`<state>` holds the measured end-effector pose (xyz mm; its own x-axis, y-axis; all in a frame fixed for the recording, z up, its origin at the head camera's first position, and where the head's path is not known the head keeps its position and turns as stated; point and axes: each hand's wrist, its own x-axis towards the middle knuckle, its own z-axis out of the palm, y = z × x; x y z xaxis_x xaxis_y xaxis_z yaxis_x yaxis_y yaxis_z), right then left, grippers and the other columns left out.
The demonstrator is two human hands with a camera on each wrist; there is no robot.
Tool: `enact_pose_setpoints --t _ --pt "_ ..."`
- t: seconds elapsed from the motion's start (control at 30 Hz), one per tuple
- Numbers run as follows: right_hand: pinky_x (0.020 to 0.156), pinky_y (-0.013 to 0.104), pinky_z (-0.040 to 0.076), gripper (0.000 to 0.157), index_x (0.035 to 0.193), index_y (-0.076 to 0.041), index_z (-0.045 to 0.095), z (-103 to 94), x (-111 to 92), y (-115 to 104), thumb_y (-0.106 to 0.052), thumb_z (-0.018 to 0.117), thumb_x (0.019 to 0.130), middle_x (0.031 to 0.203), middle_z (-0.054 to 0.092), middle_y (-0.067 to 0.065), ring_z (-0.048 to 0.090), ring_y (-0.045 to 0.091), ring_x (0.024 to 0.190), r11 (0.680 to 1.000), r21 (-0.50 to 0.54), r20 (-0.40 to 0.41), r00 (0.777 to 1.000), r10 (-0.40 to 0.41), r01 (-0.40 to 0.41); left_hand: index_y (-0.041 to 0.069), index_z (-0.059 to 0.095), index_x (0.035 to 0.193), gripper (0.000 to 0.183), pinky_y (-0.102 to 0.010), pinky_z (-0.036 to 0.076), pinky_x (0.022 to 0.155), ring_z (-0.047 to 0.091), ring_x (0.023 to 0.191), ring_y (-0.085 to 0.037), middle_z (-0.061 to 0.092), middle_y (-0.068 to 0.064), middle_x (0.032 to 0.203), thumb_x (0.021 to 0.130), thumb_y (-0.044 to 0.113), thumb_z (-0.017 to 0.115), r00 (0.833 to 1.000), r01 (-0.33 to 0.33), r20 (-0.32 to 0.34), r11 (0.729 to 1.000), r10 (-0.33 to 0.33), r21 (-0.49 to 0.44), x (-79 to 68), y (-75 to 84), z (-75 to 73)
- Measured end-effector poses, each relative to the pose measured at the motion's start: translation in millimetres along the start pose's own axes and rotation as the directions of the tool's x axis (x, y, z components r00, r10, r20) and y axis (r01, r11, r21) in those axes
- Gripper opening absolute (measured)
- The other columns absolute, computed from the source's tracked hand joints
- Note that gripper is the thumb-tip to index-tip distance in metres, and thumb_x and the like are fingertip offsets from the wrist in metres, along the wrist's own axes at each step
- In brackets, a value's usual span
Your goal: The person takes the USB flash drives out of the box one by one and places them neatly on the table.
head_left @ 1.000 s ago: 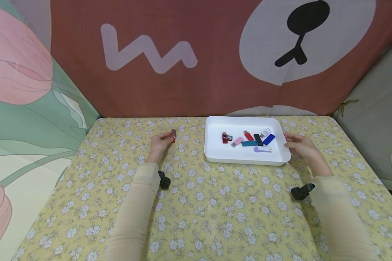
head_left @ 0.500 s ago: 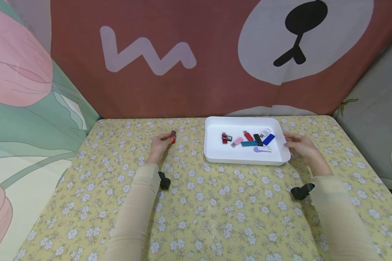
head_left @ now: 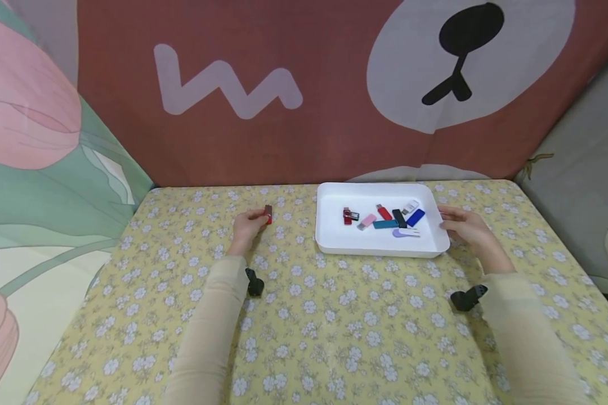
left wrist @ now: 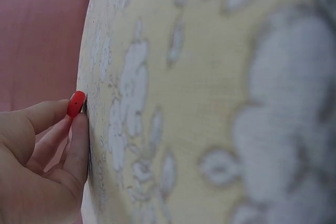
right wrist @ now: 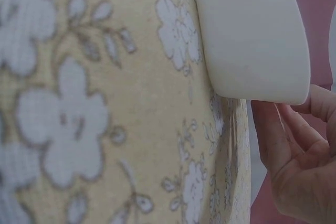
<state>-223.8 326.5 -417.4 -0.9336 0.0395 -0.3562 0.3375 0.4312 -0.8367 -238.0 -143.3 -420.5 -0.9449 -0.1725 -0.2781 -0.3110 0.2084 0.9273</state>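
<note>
Near the table's far edge, left of the tray, my left hand (head_left: 247, 229) pinches a red USB stick (left wrist: 76, 103) with a dark metal-looking cover between thumb and fingers. The stick is close to the tablecloth; whether it touches cannot be told. My right hand (head_left: 463, 228) touches the outside of the right end of a white tray (head_left: 326, 241), its thumb at the rim. No fingertip shows inside the tray. Several USB sticks lie in it, among them a red swivel one (head_left: 347, 217), a pink one (head_left: 368, 221), a teal one (head_left: 386, 224) and a blue one (head_left: 415, 217).
A yellow flowered cloth (head_left: 329, 326) covers the table. Behind it hangs a brown-red printed cloth (head_left: 329, 112), with other printed cloths at both sides. A small black device (head_left: 255, 283) sits at the left wrist, another such device (head_left: 468, 297) at the right.
The view has shifted slightly. My left hand keeps its pinch on the red USB stick, which looks slightly more upright. The tray, its contents and my right hand look unchanged.
</note>
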Motion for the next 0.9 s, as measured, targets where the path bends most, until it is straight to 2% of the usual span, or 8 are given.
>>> enact_pose_setpoints --t 0.13,0.3,0.53,0.67,0.8,0.9 --pt "0.075 0.007 0.048 0.065 0.152 -0.009 0.026 -0.7 8.3 9.3 -0.018 0.055 0.095 0.152 0.031 0.018 0.050 -0.008 0.093 1.000 0.023 -0.010 1.000 0.004 -0.004 -0.003 0.054 0.131 0.037 -0.036 0.053 0.098 0.060 0.115 -0.034 0.056 -0.024 0.129 0.096 0.010 0.055 0.999 -0.041 -0.022 0.996 0.043 0.073 -0.9 -1.7 1.1" --pt "0.078 0.008 0.046 0.064 0.152 -0.007 0.023 2.8 -4.1 -3.9 -0.017 0.051 0.096 0.154 0.027 0.022 0.048 -0.002 0.102 1.000 -0.009 0.003 1.000 0.007 -0.007 -0.005 0.059 0.126 0.033 -0.032 0.058 0.086 0.064 0.106 -0.035 0.061 -0.025 0.120 0.095 0.007 0.056 0.992 -0.098 -0.063 0.977 0.112 0.190 -2.0 -1.5 5.8" --pt "0.076 0.006 0.045 0.062 0.153 -0.007 0.020 3.4 -8.4 -8.9 -0.015 0.049 0.098 0.155 0.026 0.022 0.047 -0.001 0.104 1.000 -0.025 0.007 1.000 0.011 -0.010 -0.005 0.062 0.121 0.030 -0.028 0.058 0.077 0.066 0.099 -0.033 0.064 -0.024 0.113 0.093 0.006 0.058 0.985 -0.108 -0.104 0.964 0.137 0.242 -1.7 -1.4 9.5" --pt "0.075 0.006 0.046 0.063 0.152 -0.006 0.021 3.1 -7.7 -8.0 -0.015 0.050 0.097 0.154 0.027 0.023 0.048 -0.001 0.103 1.000 -0.022 0.003 1.000 0.006 -0.006 -0.004 0.062 0.121 0.031 -0.030 0.057 0.078 0.065 0.100 -0.033 0.064 -0.024 0.113 0.093 0.007 0.058 0.985 -0.100 -0.109 0.957 0.134 0.273 -1.5 -1.1 9.5" --pt "0.074 0.007 0.046 0.062 0.151 -0.006 0.024 3.1 -8.2 -7.7 -0.014 0.051 0.096 0.154 0.030 0.022 0.047 -0.005 0.097 1.000 -0.009 -0.017 1.000 0.008 -0.008 -0.005 0.059 0.124 0.034 -0.037 0.057 0.084 0.063 0.105 -0.034 0.063 -0.025 0.118 0.093 0.009 0.058 0.987 -0.082 -0.112 0.957 0.118 0.278 -1.9 1.0 8.3" --pt "0.074 0.007 0.046 0.062 0.152 -0.005 0.024 2.6 -9.2 -7.4 -0.014 0.050 0.096 0.153 0.031 0.022 0.048 -0.003 0.098 1.000 -0.013 -0.016 1.000 0.001 -0.001 -0.005 0.057 0.126 0.036 -0.041 0.055 0.087 0.062 0.109 -0.035 0.062 -0.025 0.121 0.093 0.010 0.057 0.987 -0.067 -0.122 0.958 0.104 0.278 -2.9 3.7 7.4"
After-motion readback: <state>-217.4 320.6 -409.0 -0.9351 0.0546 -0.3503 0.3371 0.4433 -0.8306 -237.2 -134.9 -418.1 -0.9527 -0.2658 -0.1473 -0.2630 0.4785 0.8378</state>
